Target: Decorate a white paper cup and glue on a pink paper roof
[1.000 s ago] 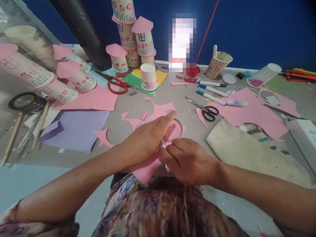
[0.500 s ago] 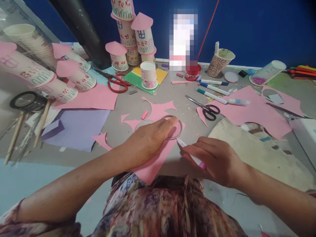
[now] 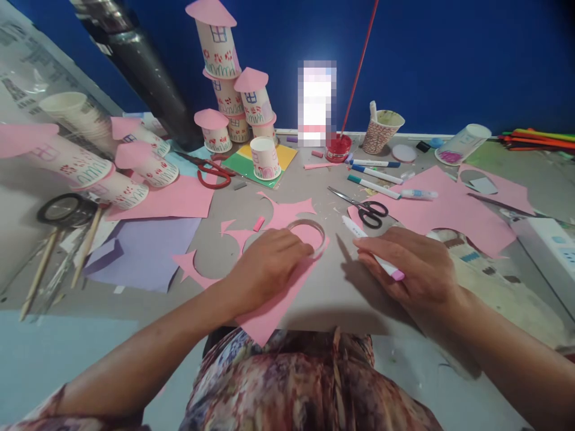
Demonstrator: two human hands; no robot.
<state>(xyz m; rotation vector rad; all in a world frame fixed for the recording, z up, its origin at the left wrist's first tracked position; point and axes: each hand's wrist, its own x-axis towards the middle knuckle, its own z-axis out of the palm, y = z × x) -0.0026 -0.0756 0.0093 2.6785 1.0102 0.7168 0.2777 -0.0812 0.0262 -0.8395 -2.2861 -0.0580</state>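
A grey tabletop (image 3: 314,305) runs up to a deep blue wall (image 3: 449,66), and on it, near the front edge, lies a thin grey round ring (image 3: 322,235) on a pink paper sheet (image 3: 272,305). Bent fingers of the left hand (image 3: 275,257), drawn together, cover the ring's near-left rim; whether the thumb grips it is hidden. Right of the ring, the right hand (image 3: 415,263) pinches a slim white marker with a pink end (image 3: 353,225) above the table. Black-handled metal scissors (image 3: 363,205) lie just beyond the ring to the right, close to that marker, while a stained cream cloth (image 3: 498,305) spreads farther right, partly behind the right hand. Pink paper offcuts (image 3: 291,212) crowd the ring's far-left side. Beyond them stand a white drawn-on paper cup (image 3: 266,161) and pink-roofed cup towers (image 3: 218,54); a purple paper sheet (image 3: 148,251) lies well left of the ring.
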